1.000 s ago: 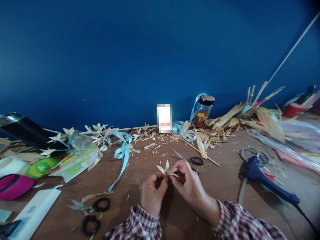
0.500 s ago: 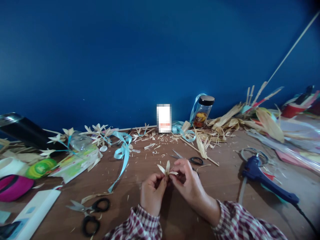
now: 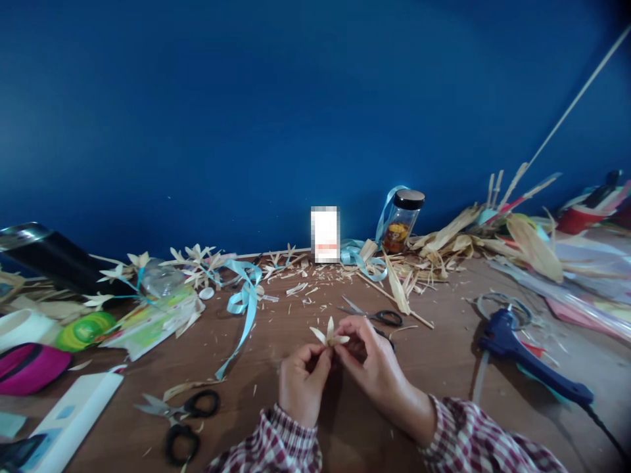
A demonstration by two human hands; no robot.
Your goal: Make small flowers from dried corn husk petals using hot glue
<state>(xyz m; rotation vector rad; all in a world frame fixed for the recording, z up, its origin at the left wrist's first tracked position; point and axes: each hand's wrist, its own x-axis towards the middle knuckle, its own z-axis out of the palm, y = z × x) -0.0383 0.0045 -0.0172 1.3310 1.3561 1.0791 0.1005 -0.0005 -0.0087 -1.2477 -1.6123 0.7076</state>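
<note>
The pale flower stands over the table, the left hand pinching it low, the right hand at its petals (whether gripping, I cannot tell). Petal-shaping seems in hand; next calls for a light touch. Scissors lie beyond the flower.

Scissors lie left of the flower, glue gun right

Dim, uneven light covers the blue wall; the right edge is stretched and blurred.
</note>
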